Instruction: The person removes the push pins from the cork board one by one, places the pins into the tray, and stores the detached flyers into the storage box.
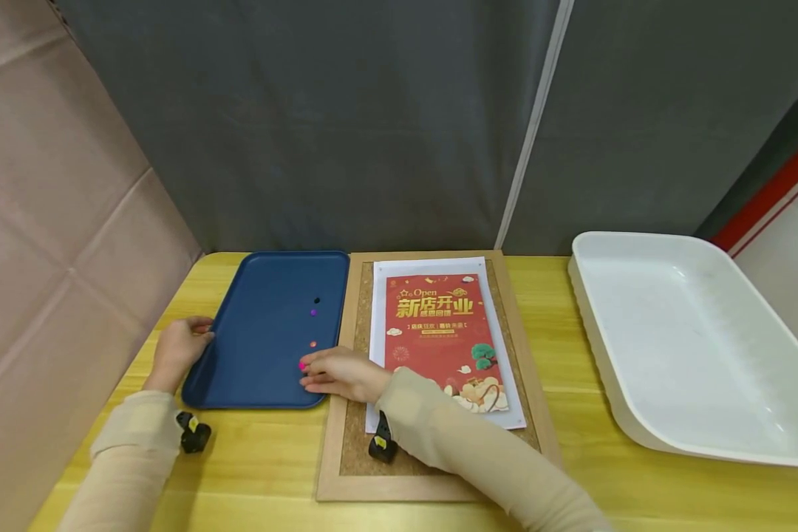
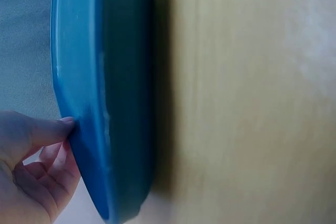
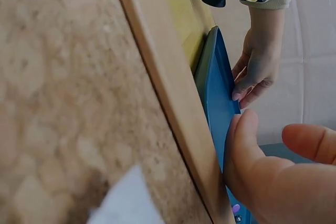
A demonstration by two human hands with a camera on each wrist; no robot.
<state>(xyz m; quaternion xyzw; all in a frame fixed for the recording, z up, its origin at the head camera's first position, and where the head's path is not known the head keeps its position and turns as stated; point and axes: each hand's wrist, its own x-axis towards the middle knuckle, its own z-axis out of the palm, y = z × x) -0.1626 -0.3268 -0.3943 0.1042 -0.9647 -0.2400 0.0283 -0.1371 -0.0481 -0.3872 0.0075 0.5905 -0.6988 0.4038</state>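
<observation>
Left hand point(image 1: 179, 347) curled on blue tray point(image 1: 266, 295) rim, right hand point(image 1: 339, 373) reaching across, fingertips pinching pink pin point(image 1: 301, 365)

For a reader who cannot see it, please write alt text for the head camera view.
A person's right hand touches a pink pushpin in a blue tray, while the left hand holds the tray's edge. Beside it, a red poster lies on a cork board.

A: Tray point(image 1: 266, 347) dark blue, pins on it black point(image 1: 316, 301), purple point(image 1: 313, 312), orange-red point(image 1: 312, 344), pink point(image 1: 301, 365).
B: Poster point(image 1: 442, 336)?
A: Red, gold lettering, white clouds, green pine, on a white sheet point(image 1: 380, 325). Cork board point(image 1: 355, 443) speckled tan, pale wood frame.
B: Rest?
A: Table point(image 1: 638, 480) yellow wood grain, bin point(image 1: 691, 347) white, sleeves point(image 1: 479, 451) beige.
</observation>
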